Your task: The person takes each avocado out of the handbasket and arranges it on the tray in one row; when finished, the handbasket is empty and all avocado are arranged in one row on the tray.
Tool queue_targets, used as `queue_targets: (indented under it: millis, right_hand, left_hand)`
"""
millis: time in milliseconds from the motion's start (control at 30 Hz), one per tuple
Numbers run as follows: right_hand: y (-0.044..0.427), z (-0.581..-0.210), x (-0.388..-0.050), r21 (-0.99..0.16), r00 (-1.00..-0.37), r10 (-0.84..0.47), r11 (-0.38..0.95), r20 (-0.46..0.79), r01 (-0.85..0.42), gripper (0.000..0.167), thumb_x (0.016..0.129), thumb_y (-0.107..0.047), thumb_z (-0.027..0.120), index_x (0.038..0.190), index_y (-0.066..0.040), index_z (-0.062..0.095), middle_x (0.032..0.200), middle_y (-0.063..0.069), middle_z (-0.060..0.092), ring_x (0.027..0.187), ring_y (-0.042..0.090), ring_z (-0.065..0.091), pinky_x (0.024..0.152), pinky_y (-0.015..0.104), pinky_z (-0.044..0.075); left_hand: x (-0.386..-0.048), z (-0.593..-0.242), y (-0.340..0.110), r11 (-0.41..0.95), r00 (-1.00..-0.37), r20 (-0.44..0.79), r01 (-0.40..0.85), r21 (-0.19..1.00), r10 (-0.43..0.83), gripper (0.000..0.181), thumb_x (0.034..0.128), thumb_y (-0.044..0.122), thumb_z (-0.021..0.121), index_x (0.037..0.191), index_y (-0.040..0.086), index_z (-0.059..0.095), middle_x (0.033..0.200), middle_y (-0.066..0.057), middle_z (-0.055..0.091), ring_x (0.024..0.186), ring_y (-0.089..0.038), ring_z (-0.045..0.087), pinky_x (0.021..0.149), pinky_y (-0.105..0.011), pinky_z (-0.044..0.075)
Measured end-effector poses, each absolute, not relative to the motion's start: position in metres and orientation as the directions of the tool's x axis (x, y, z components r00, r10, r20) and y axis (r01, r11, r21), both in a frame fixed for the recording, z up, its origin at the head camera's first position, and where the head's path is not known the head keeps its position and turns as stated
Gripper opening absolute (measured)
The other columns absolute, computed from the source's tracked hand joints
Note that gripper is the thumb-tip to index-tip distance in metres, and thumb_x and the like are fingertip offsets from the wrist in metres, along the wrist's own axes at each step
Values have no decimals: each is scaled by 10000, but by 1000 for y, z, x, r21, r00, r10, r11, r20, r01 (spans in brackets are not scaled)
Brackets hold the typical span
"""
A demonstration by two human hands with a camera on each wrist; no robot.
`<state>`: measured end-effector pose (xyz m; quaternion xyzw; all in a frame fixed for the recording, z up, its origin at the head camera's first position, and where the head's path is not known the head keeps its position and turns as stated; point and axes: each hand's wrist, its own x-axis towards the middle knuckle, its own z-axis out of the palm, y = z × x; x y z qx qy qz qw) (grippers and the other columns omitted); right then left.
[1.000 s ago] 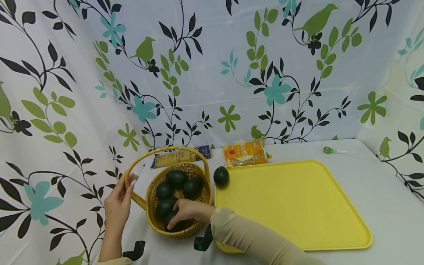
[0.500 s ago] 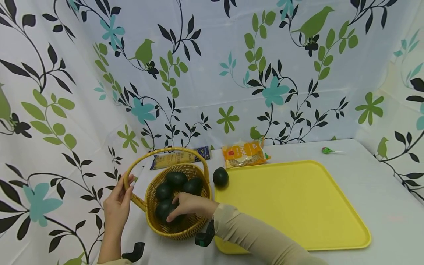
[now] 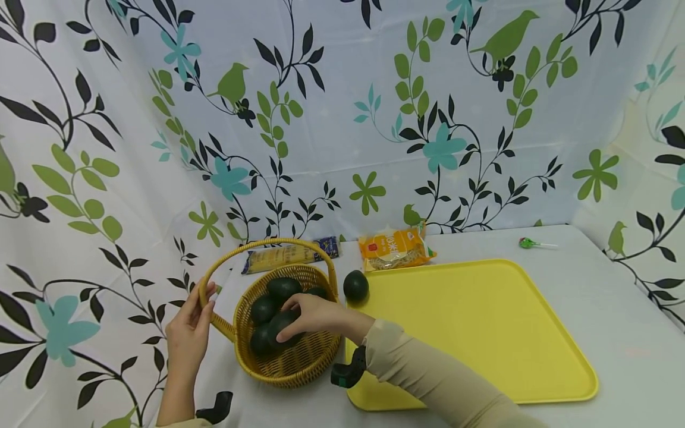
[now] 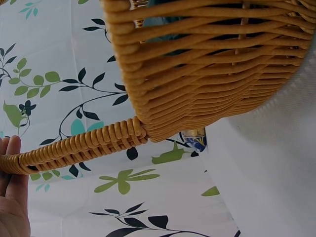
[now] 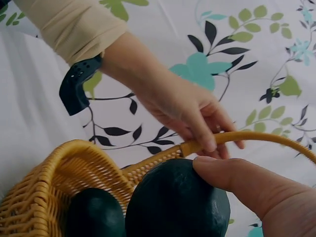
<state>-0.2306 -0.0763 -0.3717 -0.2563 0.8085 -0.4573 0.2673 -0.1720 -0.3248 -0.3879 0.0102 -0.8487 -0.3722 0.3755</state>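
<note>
Avocado (image 3: 281,330), dark green, pinched between the thumb and fingers of the right hand (image 3: 317,316), held at the left half of the woven basket (image 3: 286,381); cannot tell whether it touches the fruit beside it. Left hand (image 3: 188,333) has thumb and fingers clasped round the left side of the arched handle (image 3: 274,241). Four other avocados (image 3: 263,310) lie in the basket and a lone one (image 3: 355,286) at the far left corner of the yellow tray (image 3: 471,333), with a long packet (image 3: 283,257) behind the basket, an orange packet (image 3: 396,249) behind the tray and a lollipop (image 3: 530,243) farther right.
</note>
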Motion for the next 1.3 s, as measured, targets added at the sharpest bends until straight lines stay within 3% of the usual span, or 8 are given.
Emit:
queue_targets:
  millis: [267, 567, 800, 1033, 1300]
  right_hand:
    - [-46, -346, -232, -904, -719, -686, 370, -112, -212, 530, 759, -274, 783, 1229, -217, 545, 1310, 64, 513, 1162, 209, 518, 933, 348, 519]
    - [1, -310, -234, -917, -726, -685, 251, 57, -309, 632, 778, -249, 758, 1331, -176, 461, 1389, 64, 451, 1316, 277, 420, 1036, 435, 467]
    - [40, -292, -239, -890, -745, -635, 199, 201, -410, 719, 772, -195, 768, 1384, -141, 394, 1429, 67, 407, 1361, 285, 366, 973, 396, 531]
    - [70, -300, -266, -861, -772, -585, 230, 249, -453, 779, 775, -136, 768, 1420, -147, 332, 1447, 115, 357, 1354, 321, 365, 997, 429, 516]
    - [92, -334, -300, -814, -806, -551, 352, 219, -462, 754, 746, -170, 791, 1385, -134, 393, 1446, 114, 361, 1355, 366, 353, 953, 469, 534]
  left_hand:
    - [-172, -388, -324, 710, -714, 637, 285, 644, -291, 547, 901, 19, 593, 1375, 270, 485, 1229, -111, 642, 1071, 190, 518, 860, 23, 433]
    - [-172, -388, -324, 702, -715, 635, 290, 651, -294, 545, 899, 11, 592, 1374, 258, 488, 1233, -79, 642, 1077, 187, 515, 862, 17, 437]
    - [-173, -389, -325, 702, -709, 643, 300, 646, -289, 552, 891, 1, 600, 1375, 244, 491, 1234, -82, 642, 1079, 186, 514, 858, 22, 435]
    - [-174, -389, -326, 700, -710, 642, 300, 648, -290, 563, 885, -4, 607, 1380, 236, 485, 1237, -118, 637, 1080, 181, 520, 863, 22, 433]
    - [-175, -389, -326, 698, -703, 657, 327, 637, -270, 555, 883, -20, 602, 1381, 199, 488, 1238, -105, 638, 1081, 172, 527, 869, 15, 436]
